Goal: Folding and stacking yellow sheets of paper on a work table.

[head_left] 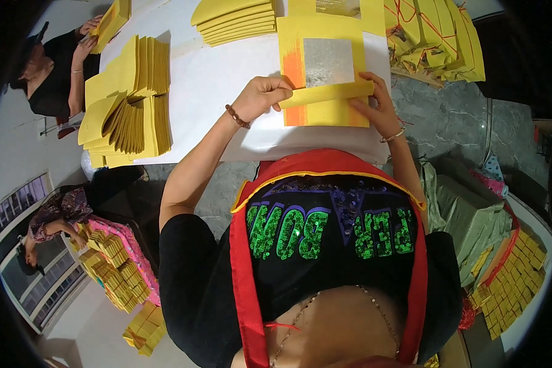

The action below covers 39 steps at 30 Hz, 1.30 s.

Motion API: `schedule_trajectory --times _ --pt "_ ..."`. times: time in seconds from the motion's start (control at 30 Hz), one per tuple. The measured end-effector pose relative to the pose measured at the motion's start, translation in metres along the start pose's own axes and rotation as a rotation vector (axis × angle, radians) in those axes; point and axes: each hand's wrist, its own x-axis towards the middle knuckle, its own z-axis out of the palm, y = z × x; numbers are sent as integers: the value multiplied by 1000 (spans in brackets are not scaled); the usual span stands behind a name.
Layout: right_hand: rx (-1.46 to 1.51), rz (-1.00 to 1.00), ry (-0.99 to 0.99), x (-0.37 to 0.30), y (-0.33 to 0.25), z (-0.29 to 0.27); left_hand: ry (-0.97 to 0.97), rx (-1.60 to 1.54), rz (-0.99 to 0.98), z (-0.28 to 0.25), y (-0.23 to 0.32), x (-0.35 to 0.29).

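Observation:
A yellow paper sheet (357, 46) with a silver square and an orange strip lies on the white table in front of me. Across its lower part runs a rolled or folded band of yellow paper (331, 93). My left hand (265, 98) pinches the band's left end between thumb and fingers. At the other end, my right hand (379, 105) grips the band, its fingers curled round the edge. Below the band, more yellow paper with orange at its left lies on the table. Whether the band belongs to the same sheet, I cannot tell.
Stacks of folded yellow paper (156, 67) stand at the table's left, and another stack (236, 24) at the back. Yellow bundles with red string (438, 37) lie at the right. Two other people work at the left, one near yellow bundles (119, 276). A green-wrapped pile (472, 214) is at my right.

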Motion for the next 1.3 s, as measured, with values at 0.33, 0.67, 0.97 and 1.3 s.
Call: schedule_trajectory --times 0.33,0.67,0.97,1.3 --pt "-148 -79 38 3 4 1 177 955 659 5 -9 -6" --pt "-536 -320 35 -11 -33 -7 348 1242 831 17 4 -31" --pt "-488 -139 -125 -25 -48 -6 412 774 657 38 -14 -42" --pt "-170 180 200 17 -46 20 456 -72 128 33 -32 10"
